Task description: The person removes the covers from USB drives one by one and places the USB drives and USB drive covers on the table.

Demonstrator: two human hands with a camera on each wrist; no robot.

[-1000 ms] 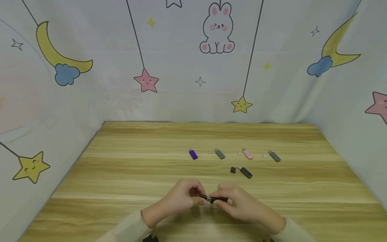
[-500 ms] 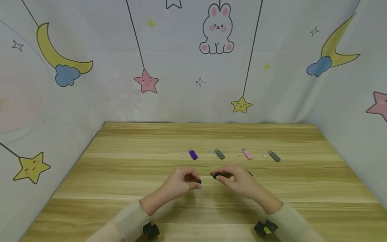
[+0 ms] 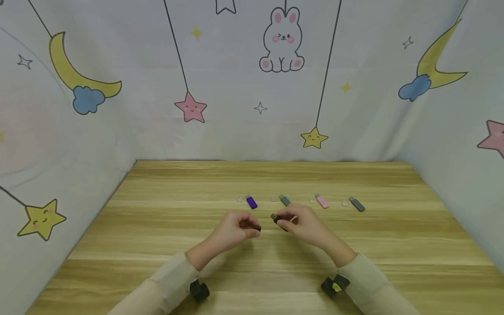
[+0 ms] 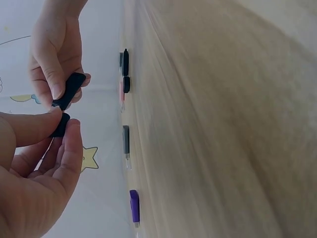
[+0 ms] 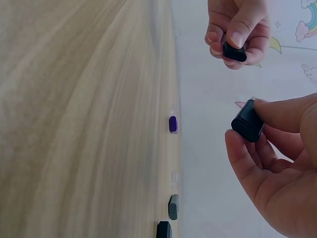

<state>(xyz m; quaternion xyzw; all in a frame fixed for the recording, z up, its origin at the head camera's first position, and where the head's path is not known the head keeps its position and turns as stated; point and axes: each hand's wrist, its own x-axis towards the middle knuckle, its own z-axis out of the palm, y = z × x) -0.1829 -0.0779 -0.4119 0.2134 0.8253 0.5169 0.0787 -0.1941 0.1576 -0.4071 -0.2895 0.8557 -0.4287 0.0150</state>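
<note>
My left hand (image 3: 232, 231) pinches a small black cap (image 3: 257, 228) between thumb and fingers. Opposite it, my right hand (image 3: 307, 224) grips a black USB stick (image 3: 276, 218), whose metal plug points up and left. A short gap separates cap and plug, both above the table. In the right wrist view the stick (image 5: 248, 121) shows its butt end, with the cap (image 5: 234, 51) farther off. Another black USB stick (image 4: 126, 62) lies on the table with its black cap (image 4: 127, 84) beside it; my right hand hides these in the head view.
Across the wooden table (image 3: 157, 197) runs a row of uncapped USB sticks: purple (image 3: 251, 202), grey-green (image 3: 284, 200), pink (image 3: 322, 201) and dark grey (image 3: 357, 204). A clear cap (image 3: 239, 199) lies left of the purple one, and others have theirs likewise. Printed cloth (image 3: 236, 78) encloses the table.
The cap has come away from the stick as my hands parted. Both hands have moved forward over the table, and my right hand now covers the black stick lying there.
</note>
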